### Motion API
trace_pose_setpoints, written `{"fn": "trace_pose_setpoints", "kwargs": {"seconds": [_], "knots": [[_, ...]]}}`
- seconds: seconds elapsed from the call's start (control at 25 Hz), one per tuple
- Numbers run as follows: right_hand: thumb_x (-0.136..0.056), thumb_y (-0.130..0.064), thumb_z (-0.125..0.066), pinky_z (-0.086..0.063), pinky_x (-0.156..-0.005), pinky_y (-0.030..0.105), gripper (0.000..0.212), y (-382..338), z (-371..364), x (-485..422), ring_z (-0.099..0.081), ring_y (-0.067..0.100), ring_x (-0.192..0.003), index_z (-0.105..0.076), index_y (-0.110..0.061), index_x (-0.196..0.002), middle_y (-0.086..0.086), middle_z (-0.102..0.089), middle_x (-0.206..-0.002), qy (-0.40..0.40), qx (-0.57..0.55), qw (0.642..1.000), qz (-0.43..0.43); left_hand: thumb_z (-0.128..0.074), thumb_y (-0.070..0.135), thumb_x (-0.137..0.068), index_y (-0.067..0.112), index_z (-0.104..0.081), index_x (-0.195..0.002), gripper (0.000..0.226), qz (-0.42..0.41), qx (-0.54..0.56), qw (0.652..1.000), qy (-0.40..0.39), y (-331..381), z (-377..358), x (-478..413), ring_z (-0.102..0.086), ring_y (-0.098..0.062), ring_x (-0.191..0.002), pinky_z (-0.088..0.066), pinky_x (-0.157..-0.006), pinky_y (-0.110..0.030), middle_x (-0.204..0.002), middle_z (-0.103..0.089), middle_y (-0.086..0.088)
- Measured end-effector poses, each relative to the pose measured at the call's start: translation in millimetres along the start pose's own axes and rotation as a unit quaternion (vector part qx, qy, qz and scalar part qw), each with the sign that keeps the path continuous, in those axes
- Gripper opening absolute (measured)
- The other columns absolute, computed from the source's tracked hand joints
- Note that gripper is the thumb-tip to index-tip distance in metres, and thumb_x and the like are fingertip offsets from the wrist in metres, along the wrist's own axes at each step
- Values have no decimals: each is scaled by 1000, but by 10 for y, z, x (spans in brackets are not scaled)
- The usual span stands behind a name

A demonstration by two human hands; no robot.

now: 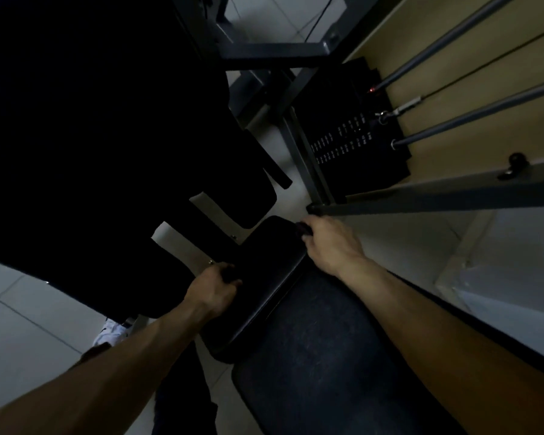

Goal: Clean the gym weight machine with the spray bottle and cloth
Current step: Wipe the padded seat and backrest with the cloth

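Note:
The weight machine fills the view, its black seat pad (264,277) in the middle. My left hand (214,290) grips the pad's left edge with curled fingers. My right hand (327,243) curls round something small and dark at the pad's far right corner; I cannot tell what it is. A larger dark padded surface (321,356) lies under my right forearm. No spray bottle or cloth is visible. The scene is very dark.
The black weight stack (352,139) with its guide rods (453,124) stands at the right against a beige wall. A grey frame bar (421,196) crosses just beyond my right hand. Large black padding (91,136) fills the left. A white shoe (110,334) rests on the tiled floor.

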State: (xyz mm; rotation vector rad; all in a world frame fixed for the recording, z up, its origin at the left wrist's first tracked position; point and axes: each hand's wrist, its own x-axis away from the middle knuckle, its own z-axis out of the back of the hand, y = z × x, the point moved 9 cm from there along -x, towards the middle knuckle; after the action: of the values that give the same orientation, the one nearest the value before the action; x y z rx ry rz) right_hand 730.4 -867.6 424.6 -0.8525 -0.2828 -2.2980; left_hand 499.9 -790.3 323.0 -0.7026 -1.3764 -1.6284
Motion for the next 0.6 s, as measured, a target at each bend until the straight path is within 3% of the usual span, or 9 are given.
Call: {"fn": "trace_pose_setpoints", "kwargs": {"seconds": [0.12, 0.24, 0.4, 0.52, 0.6], "knots": [[-103, -27, -59, -58, -84, 39, 24, -31, -147, -438, -66, 28, -101, -67, -20, -124, 7, -69, -110, -57, -14, 998, -5, -61, 47, -97, 29, -47, -148, 56, 23, -21, 1000, 2, 7, -42, -143, -60, -24, -123, -47, -95, -25, -141, -59, 1], [-103, -26, -57, -56, -80, 33, 33, -295, -396, -882, -66, 29, -102, -61, -22, -136, 8, -68, -114, -97, -1, 995, 14, -59, 56, -92, 33, -58, -138, 51, 22, -27, 999, 5, -117, -1, -265, -63, -20, -116, -52, -97, -30, -133, -65, 6], [-96, -5, -59, -42, -66, 35, 36, -632, -552, -943, -66, 33, -97, -53, -9, -131, 15, -67, -112, -49, 118, 990, 55, -68, 47, -93, 29, -60, -138, 49, 28, 13, 999, -13, -303, -38, -298, -60, -18, -124, -47, -101, -24, -136, -62, 6], [-89, -6, -71, -43, -69, 36, 43, -870, -612, -651, -64, 34, -102, -57, -11, -129, 15, -64, -115, -17, 183, 977, 106, -71, 32, -95, 22, -61, -138, 45, 16, 49, 998, -21, -297, -36, -318, -57, -14, -127, -38, -93, -14, -138, -61, 5], [-89, -10, -72, -46, -75, 37, 43, -1071, -750, -487, -62, 36, -108, -60, -13, -130, 16, -62, -119, -45, 179, 971, 151, -74, 29, -92, 23, -64, -133, 42, 11, 51, 999, -17, -313, 16, -339, -59, -12, -120, -39, -91, -14, -131, -63, 7]]}}
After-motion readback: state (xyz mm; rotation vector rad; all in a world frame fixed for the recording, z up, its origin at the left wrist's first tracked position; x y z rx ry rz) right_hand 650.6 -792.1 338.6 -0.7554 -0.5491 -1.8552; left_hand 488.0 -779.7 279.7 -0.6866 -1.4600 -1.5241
